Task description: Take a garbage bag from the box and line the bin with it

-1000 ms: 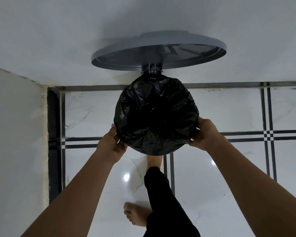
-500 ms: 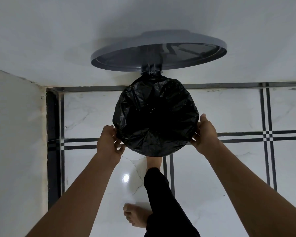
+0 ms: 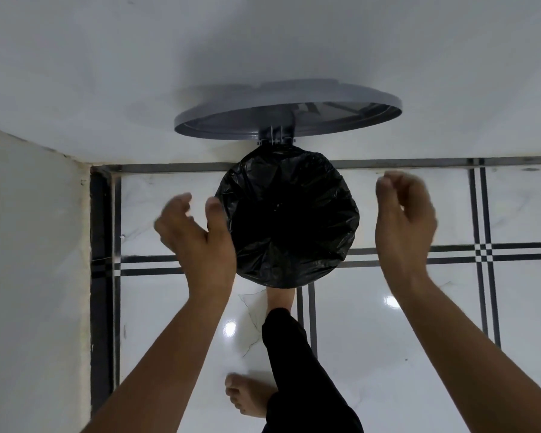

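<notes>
A black garbage bag covers the round mouth of the bin and folds over its rim, so the bin's body is hidden beneath it. The bin's grey lid stands raised on its hinge against the back wall. My left hand hovers at the bag's left edge, fingers spread and empty, thumb close to the plastic. My right hand is lifted clear to the right of the bag, fingers loosely curled with nothing in them.
White glossy floor tiles with black stripes lie all around. A white wall closes in on the left and another runs behind the bin. My foot rests at the bin's front base, my other bare foot nearer to me.
Both hands have let go of the bag's rim and moved up and outward, the right one farther away. The bag stays stretched over the bin.
</notes>
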